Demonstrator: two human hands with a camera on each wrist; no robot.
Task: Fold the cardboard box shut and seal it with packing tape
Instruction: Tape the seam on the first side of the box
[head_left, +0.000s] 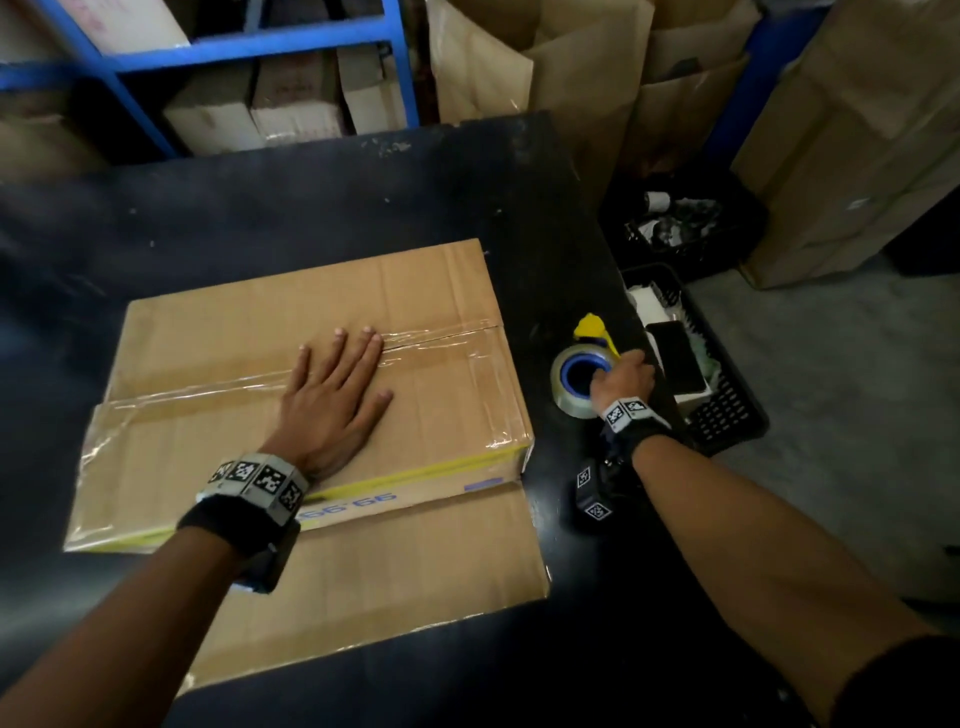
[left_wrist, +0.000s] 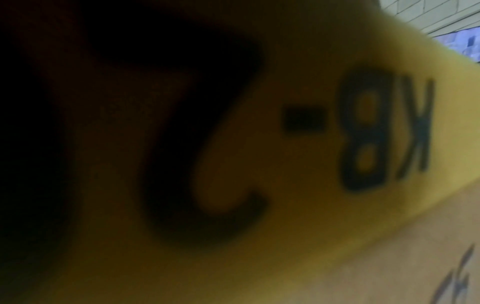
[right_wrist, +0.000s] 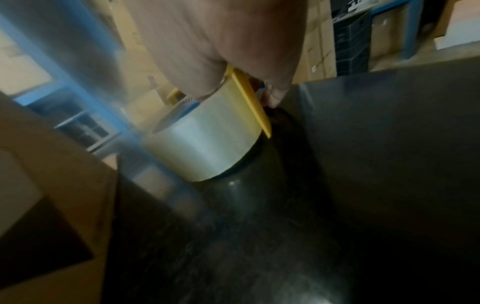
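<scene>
Both forearms reached in from the near edge, each with a black wrist strap carrying square coded markers. Nearest lay a loose cardboard flap (head_left: 415, 561), flat on the black table (head_left: 260, 208) and partly tucked under the box. On it sat the cardboard box (head_left: 249, 322), closed, its long axis running left to right and skewed slightly, the right end farther away. Clear tape strips (head_left: 441, 338) ran along the top seam lengthwise and down over both short ends. A yellow band (head_left: 415, 475) edged the near side; beside it blue digits, upside down, looked like "99.99". The left wrist view, dark and blurred, showed that yellow band (left_wrist: 337, 205) with black letters reading "KB-" and a further character I could not make out.

The left hand (head_left: 332, 395) lay palm down on the box top, fingers straight and spread, fingertips on the tape, grasping nothing.

Right of the box, apart from it, the right hand (head_left: 623, 376) curled its fingers round a clear packing tape roll (head_left: 569, 387) with a blue core and a yellow cutter (head_left: 592, 327); the roll (right_wrist: 207, 139) stood on the table.

Beyond the table's right edge were black plastic crates (head_left: 727, 415), then tall cartons and blue shelving (head_left: 234, 47).
</scene>
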